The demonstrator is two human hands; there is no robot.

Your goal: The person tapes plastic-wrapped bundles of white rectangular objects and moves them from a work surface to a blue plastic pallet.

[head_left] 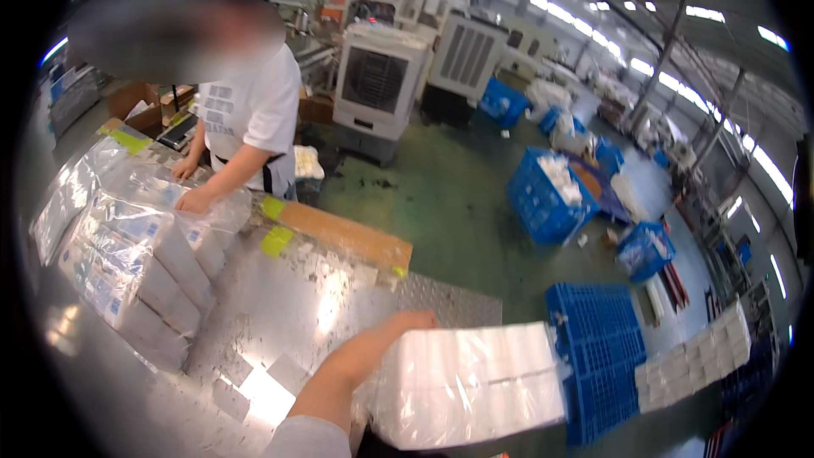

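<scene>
A large clear plastic bag of white, block-like packs (475,386), which look like paper tissue, fills the lower middle, tilted in front of me. My left forearm reaches up along its left end, and my left hand (414,321) is pressed around the bag's far upper corner; its fingers are mostly hidden behind the bag. My right hand is out of sight. Left of my arm lies a metal worktable (246,322). Across it, a co-worker in a white shirt has both hands (199,195) on another clear bag of similar packs (140,280).
Blue plastic pallets (598,356) stand just right of my bag, with a row of white packs (695,356) beyond them. Blue crates (551,199) sit farther out on the green floor. An air cooler (377,89) stands behind the table, near the co-worker. Cardboard (339,233) edges the table.
</scene>
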